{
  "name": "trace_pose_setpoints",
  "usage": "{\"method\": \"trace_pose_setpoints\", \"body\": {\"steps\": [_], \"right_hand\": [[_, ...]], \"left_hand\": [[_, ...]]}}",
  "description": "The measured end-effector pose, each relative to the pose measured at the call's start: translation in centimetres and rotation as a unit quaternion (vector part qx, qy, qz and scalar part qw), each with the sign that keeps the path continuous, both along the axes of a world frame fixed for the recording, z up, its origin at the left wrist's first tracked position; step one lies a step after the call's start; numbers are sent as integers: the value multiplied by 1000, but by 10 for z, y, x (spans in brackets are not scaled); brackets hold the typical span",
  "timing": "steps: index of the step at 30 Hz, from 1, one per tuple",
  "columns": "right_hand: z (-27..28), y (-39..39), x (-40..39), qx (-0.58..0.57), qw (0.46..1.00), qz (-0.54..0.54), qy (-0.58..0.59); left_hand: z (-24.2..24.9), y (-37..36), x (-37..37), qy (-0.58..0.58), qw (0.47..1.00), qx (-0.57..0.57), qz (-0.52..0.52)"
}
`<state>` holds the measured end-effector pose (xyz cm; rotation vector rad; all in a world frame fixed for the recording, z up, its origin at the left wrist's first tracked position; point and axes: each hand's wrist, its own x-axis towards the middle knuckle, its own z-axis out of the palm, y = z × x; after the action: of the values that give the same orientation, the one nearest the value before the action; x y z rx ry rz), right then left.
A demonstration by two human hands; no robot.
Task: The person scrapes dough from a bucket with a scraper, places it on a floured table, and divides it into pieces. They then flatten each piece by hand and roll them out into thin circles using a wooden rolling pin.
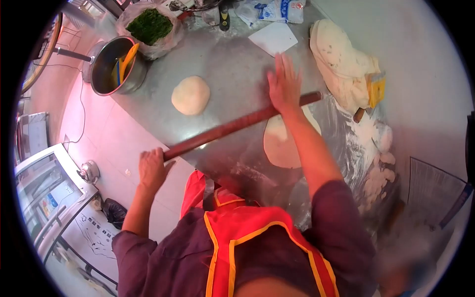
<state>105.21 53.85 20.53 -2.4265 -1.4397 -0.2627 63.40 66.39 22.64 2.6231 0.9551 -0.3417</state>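
A long, dark reddish-brown rolling pin slants over the metal worktop. My left hand is closed around its lower left end, past the table's edge. Towards the other end, my right hand lies across the pin with fingers stretched out and the palm over the wood. Beneath the pin and my right forearm is a flat, rolled-out round of dough, partly hidden by both. A smaller, thicker dough round rests on the worktop to the left of the pin.
A metal pot with orange- and blue-handled utensils stands at the left edge, beside a bag of chopped greens. A white scraper lies near the back. On the right are a large dough mass, a yellow packet and scattered flour.
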Motion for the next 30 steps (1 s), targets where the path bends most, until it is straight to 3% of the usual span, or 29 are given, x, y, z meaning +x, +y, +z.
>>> {"method": "trace_pose_setpoints", "body": {"steps": [4,7,8,9,10,13,15,18,22,24,28,30], "right_hand": [[-4,-6,-1,-4,998,64,26],[-2,-123,-48,-103,993,49,26],[-1,-167,-62,-126,987,37,96],[-4,-207,-78,-64,992,65,85],[11,-220,-90,-97,985,48,132],[2,-182,-58,-125,989,80,-17],[2,-125,-43,18,996,70,45],[-16,-136,-51,-68,994,52,65],[-6,-225,-84,-133,990,20,49],[-12,-270,-106,-60,994,2,91],[-2,-337,-157,-80,979,-95,161],[-15,-364,-164,-53,989,-94,104]], "left_hand": [[4,-14,11,3,1000,-10,-3],[-1,-61,0,41,995,-95,-14],[-2,-76,-5,36,991,-127,-17],[-8,-91,-11,34,991,-128,-23],[-11,-101,-14,38,992,-120,-15],[-18,-109,-18,27,995,-93,-10],[-10,-104,-10,61,993,-96,-12],[-7,-123,-11,64,992,-105,0],[-13,-168,-19,66,990,-118,-26],[-12,-190,-16,70,986,-149,-19],[-11,-220,-21,76,973,-218,-27],[-6,-229,-16,88,967,-232,-55]]}}
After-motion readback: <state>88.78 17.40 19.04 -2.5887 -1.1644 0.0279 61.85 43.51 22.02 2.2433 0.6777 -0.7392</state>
